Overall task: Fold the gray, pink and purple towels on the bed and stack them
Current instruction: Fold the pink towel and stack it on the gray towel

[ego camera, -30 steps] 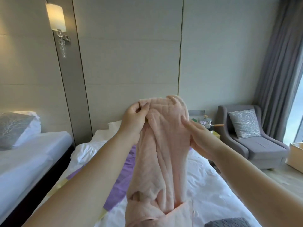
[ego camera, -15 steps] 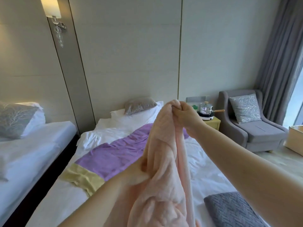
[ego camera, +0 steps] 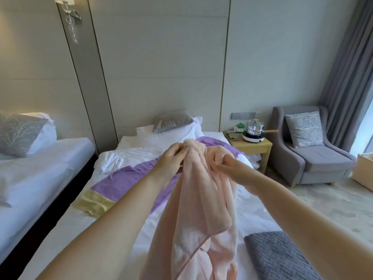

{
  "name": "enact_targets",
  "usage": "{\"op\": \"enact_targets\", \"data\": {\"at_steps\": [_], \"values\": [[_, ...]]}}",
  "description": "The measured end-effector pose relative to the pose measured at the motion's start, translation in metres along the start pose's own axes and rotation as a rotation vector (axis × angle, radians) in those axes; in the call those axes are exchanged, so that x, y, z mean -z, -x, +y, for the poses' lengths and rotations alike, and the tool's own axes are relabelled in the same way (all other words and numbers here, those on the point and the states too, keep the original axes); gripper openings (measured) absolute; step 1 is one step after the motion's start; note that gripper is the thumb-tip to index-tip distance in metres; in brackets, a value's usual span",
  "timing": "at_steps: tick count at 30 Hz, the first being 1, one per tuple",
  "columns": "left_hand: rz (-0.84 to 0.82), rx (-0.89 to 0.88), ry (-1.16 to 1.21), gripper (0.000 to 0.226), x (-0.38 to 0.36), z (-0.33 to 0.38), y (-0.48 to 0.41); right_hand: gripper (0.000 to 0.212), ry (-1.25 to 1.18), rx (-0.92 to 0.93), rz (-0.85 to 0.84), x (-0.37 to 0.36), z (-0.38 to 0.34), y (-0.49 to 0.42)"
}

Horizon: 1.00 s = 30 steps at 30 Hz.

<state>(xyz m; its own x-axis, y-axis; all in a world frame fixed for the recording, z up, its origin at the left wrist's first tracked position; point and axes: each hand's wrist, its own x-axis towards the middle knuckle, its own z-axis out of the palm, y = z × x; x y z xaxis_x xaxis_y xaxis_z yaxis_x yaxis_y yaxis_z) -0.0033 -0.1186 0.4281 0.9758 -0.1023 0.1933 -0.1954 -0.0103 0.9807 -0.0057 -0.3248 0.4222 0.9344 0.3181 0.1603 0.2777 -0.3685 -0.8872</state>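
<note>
I hold the pink towel [ego camera: 199,203] up in front of me above the bed [ego camera: 84,223]; it hangs bunched down to the bottom of the view. My left hand [ego camera: 171,162] pinches its top edge on the left, and my right hand [ego camera: 228,166] grips the top edge a little to the right. The purple towel [ego camera: 121,178] with a yellow band lies spread across the bed behind the pink one, partly hidden by it. A folded gray towel [ego camera: 280,257] lies flat on the bed at the lower right.
A second bed [ego camera: 30,170] stands to the left across a narrow dark gap. A yellow bedside table [ego camera: 256,147] with a pot on a hotplate [ego camera: 254,130] stands right of the bed, then a gray armchair [ego camera: 314,156]. Pillows [ego camera: 173,126] lie at the head.
My left hand, which held the pink towel low half a second ago, has risen to its top edge beside my right hand. The view has tilted down.
</note>
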Motion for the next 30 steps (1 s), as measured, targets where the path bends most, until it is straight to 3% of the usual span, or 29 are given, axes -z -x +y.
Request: {"op": "enact_targets", "data": {"at_steps": [4,6,8,12,14,17,19,22,23,28,30], "values": [[0.065,-0.085,0.046,0.018,-0.005,0.03,-0.018,0.025,-0.286,0.01,0.029,-0.009,0.02,0.034],[0.107,-0.114,0.056,0.021,-0.003,0.04,-0.025,0.037,-0.413,-0.012,-0.113,-0.01,0.029,0.05],[0.135,-0.127,0.053,0.021,0.001,0.045,-0.03,0.051,-0.388,-0.072,-0.161,-0.009,0.037,0.055],[0.174,-0.099,0.027,0.019,0.011,0.041,-0.035,0.005,-0.287,-0.08,0.125,-0.009,0.032,0.037],[0.248,-0.075,-0.125,0.014,0.02,0.033,-0.036,0.005,-0.332,-0.042,0.244,-0.002,0.022,0.022],[0.394,-0.084,-0.472,0.009,0.03,0.016,-0.034,0.011,-0.277,-0.006,0.265,0.01,-0.001,0.003],[0.284,-0.107,-0.481,0.018,0.021,0.007,-0.028,0.016,-0.161,0.013,0.245,0.009,-0.013,-0.01],[-0.158,-0.089,-0.387,0.028,0.0,-0.004,-0.015,0.018,-0.065,0.011,0.176,-0.002,-0.024,-0.023],[-0.221,-0.082,-0.394,0.029,-0.004,-0.009,-0.013,0.014,-0.078,0.004,0.154,-0.005,-0.024,-0.025],[-0.061,-0.118,-0.425,0.009,-0.006,-0.015,-0.013,0.014,-0.309,0.018,0.053,-0.006,-0.011,-0.025],[-0.035,-0.181,-0.408,0.006,-0.007,-0.01,-0.014,0.011,-0.251,0.003,0.048,-0.011,-0.001,-0.02]]}}
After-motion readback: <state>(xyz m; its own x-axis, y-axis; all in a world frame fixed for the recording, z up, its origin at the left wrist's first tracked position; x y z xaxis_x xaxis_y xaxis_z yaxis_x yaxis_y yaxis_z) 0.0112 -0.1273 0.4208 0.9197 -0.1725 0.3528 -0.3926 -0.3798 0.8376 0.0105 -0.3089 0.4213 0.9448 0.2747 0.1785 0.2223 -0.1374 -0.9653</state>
